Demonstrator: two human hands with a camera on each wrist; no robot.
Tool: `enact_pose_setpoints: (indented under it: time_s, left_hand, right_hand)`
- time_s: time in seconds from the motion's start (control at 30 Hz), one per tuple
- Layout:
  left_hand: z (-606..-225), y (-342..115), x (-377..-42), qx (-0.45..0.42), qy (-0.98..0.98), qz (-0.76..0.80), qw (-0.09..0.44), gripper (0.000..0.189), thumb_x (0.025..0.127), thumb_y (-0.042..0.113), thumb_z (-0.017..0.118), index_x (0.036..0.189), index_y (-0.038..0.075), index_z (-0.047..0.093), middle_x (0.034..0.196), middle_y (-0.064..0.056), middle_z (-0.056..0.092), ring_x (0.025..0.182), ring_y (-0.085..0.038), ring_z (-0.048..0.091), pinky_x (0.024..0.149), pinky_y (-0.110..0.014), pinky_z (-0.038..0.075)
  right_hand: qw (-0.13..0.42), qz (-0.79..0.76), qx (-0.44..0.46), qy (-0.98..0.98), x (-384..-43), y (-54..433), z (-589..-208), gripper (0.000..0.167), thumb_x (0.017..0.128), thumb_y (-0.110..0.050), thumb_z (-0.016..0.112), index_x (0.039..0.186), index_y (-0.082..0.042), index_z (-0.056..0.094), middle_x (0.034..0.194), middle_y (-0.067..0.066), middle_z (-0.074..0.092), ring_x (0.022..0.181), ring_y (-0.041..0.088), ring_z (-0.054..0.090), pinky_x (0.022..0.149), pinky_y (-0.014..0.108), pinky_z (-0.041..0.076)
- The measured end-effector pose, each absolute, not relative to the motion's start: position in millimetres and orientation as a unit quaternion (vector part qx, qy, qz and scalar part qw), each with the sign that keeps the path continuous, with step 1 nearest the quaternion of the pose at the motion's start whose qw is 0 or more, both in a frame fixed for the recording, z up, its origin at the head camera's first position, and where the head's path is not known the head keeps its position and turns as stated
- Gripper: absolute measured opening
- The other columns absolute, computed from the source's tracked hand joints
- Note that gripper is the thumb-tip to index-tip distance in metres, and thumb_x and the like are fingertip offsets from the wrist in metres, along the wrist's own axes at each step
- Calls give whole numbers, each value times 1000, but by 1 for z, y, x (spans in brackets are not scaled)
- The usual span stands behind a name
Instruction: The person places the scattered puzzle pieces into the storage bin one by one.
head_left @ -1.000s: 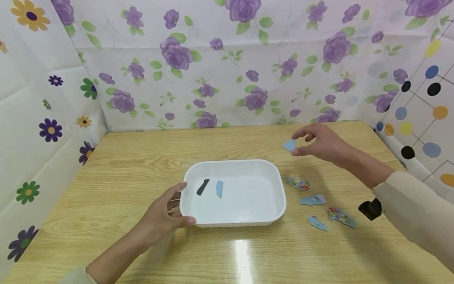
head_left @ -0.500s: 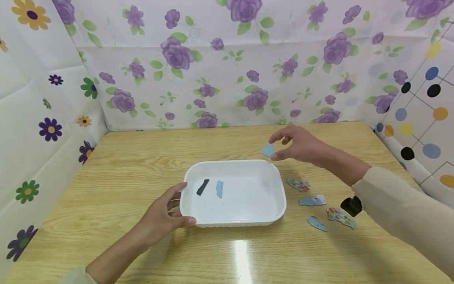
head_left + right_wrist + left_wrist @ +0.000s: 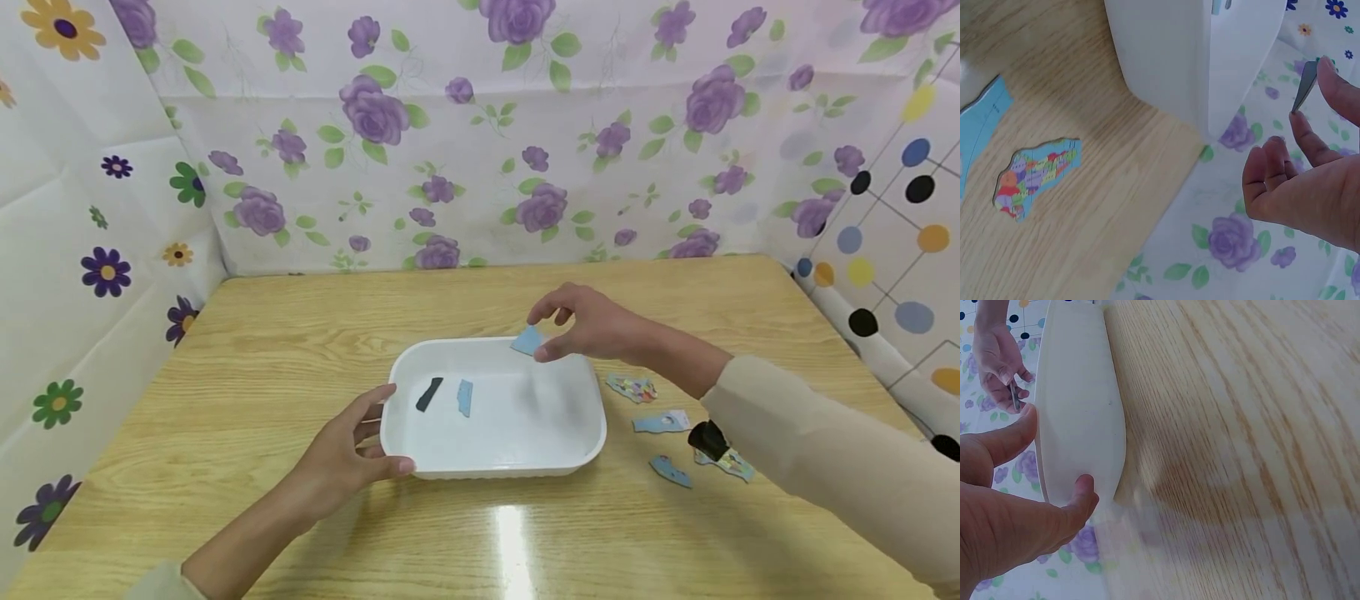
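Observation:
A white plastic tub point(image 3: 495, 454) stands on the wooden table, a dark puzzle piece point(image 3: 429, 395) and a narrow light-blue puzzle piece point(image 3: 465, 398) lying inside it at the left. My left hand point(image 3: 348, 446) grips the tub's left end, fingers and thumb spread along its wall and rim. My right hand point(image 3: 588, 325) pinches a light-blue, roughly triangular puzzle piece point(image 3: 527, 340) between thumb and index finger, over the tub's far rim. In the right wrist view the pinched piece point(image 3: 1304, 86) shows nearly edge-on, the other fingers loosely curled.
Right of the tub lie several map puzzle pieces: a multicoloured one point(image 3: 632, 388), a blue one point(image 3: 662, 422), a curved blue one point(image 3: 670, 472) and another multicoloured one point(image 3: 735, 465), partly covered by a black strap part point(image 3: 708, 440) at my right wrist. Flowered sheets point(image 3: 480, 183) enclose the table.
My right hand has carried the triangular blue puzzle piece leftward and nearer, from beyond the tub's right side to over its far rim. The left hand has stayed on the tub.

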State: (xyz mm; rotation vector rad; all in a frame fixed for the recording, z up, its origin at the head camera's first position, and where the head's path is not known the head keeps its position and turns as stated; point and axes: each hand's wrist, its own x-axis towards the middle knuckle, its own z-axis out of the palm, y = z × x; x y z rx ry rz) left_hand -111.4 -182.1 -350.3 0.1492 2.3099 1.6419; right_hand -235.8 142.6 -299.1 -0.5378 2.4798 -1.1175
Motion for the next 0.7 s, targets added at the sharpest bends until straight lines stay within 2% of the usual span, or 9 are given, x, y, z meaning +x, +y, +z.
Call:
enact_pose_setpoints:
  time_s: [0.43,0.7]
  left_hand:
    - [-350,-183,-112,44,801,577,151,97,75,13,83,151,9,24,142,-20,40,124,-37,50,94,-34,53]
    - [-351,-181,-113,41,802,577,146,96,74,11,83,151,9,25,142,-21,40,125,-38,50,93,-34,54]
  right_hand:
    - [197,-368,-184,890,-227,111,-321,46,76,-15,83,118,-9,65,125,12,49,116,32,42,89,40,46]
    - [164,-314,-231,906,-225,100,-327,45,76,-14,83,117,-9,66,119,15,52,110,34,47,89,41,48]
